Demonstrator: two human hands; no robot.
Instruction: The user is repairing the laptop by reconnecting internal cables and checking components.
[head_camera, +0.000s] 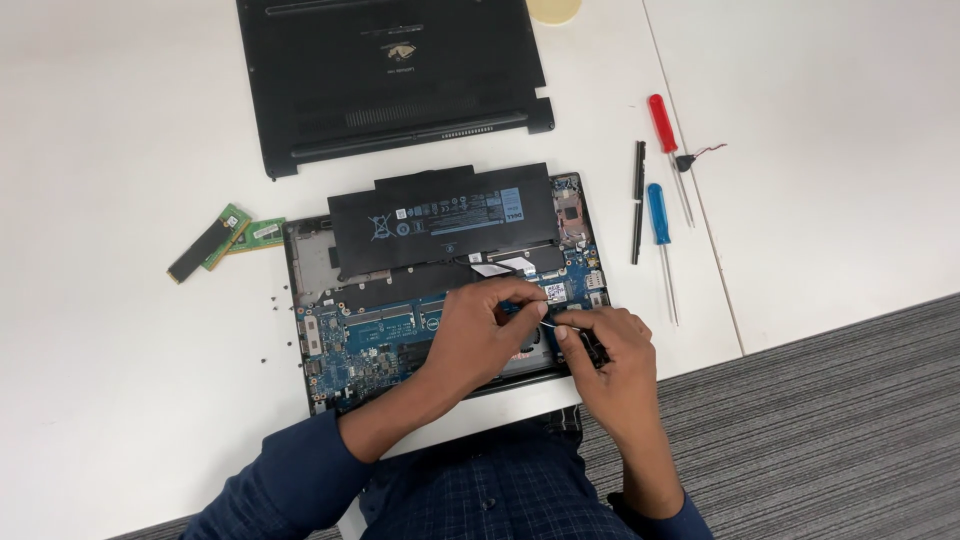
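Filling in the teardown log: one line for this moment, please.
left hand: pinching thin cable | right hand: on small black part | opened laptop: battery loose | screwdrivers aside

White table (120, 420) fills most of the view, matte top, a thin seam (690, 180) running down its right part. Grey ribbed carpet floor (840, 430) at lower right. Even, soft overhead light, faint shadows.

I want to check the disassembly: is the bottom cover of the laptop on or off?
Off. The black bottom cover lies apart on the white table, above the laptop, whose battery and blue circuit board are exposed.
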